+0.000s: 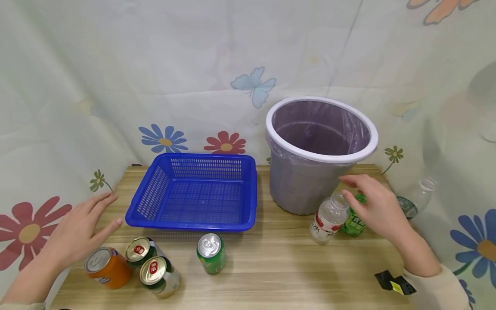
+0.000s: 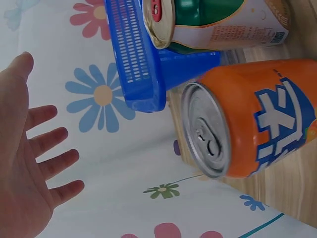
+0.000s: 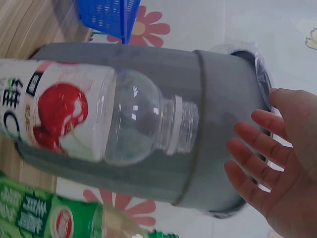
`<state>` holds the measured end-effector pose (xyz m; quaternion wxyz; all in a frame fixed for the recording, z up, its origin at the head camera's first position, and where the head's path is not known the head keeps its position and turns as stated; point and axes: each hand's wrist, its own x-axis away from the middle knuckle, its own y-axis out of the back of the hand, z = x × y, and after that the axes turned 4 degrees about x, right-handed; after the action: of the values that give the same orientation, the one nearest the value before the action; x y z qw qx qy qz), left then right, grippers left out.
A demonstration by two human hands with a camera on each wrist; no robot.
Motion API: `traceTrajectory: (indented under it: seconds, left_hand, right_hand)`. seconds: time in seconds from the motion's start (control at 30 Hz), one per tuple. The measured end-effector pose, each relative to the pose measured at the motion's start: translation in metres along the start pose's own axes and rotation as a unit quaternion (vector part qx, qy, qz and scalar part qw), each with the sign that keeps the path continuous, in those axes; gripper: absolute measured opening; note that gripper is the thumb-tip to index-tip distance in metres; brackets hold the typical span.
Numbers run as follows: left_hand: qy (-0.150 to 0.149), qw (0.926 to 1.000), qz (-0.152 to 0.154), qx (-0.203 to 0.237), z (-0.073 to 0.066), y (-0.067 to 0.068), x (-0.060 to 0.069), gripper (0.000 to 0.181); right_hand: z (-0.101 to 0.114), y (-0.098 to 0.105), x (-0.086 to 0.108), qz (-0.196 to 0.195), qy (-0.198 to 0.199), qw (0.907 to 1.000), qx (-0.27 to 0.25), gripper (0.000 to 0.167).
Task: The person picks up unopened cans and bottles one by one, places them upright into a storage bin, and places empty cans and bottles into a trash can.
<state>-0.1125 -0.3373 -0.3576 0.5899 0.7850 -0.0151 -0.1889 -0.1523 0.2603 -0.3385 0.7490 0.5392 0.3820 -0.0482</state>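
My left hand (image 1: pixel 79 226), fingers spread and holding nothing, hovers above and beside an orange can (image 1: pixel 109 269) at the front left. Two dark green and white cans with red tabs, one a can (image 1: pixel 141 252) behind and one a can (image 1: pixel 159 275) in front, stand by it. A green can (image 1: pixel 211 254) stands apart, nearer the middle. My right hand (image 1: pixel 373 206) is empty, its fingers loosely bent above the bottles. Below it are a clear capless bottle (image 3: pixel 74 109) with a cherry label and a green-labelled bottle (image 1: pixel 353 221), partly hidden. Another clear bottle (image 1: pixel 420 198) stands behind the right hand.
A blue plastic basket (image 1: pixel 190 226) with nothing in it sits at the back left of the wooden table (image 1: pixel 271 267). Right of it stands a grey bin (image 1: pixel 298 189) with a liner and white rim. A flower-printed sheet (image 1: pixel 193 64) surrounds the table.
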Motion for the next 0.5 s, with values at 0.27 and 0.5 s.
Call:
traceTrajectory:
  seconds: [0.27,0.5]
  left_hand:
    - [-0.006,0.9998,-0.015,0.008,0.004,-0.005,0.01,0.06]
    - [0.011,0.9999,-0.003,0.012,0.006,-0.01,0.018,0.059]
  right_hand:
    - [0.009,-0.011,-0.007,0.017,-0.012,0.9996,-0.017,0.035]
    - [0.017,-0.017,-0.013,-0.011,-0.013,0.9987,-0.049,0.037]
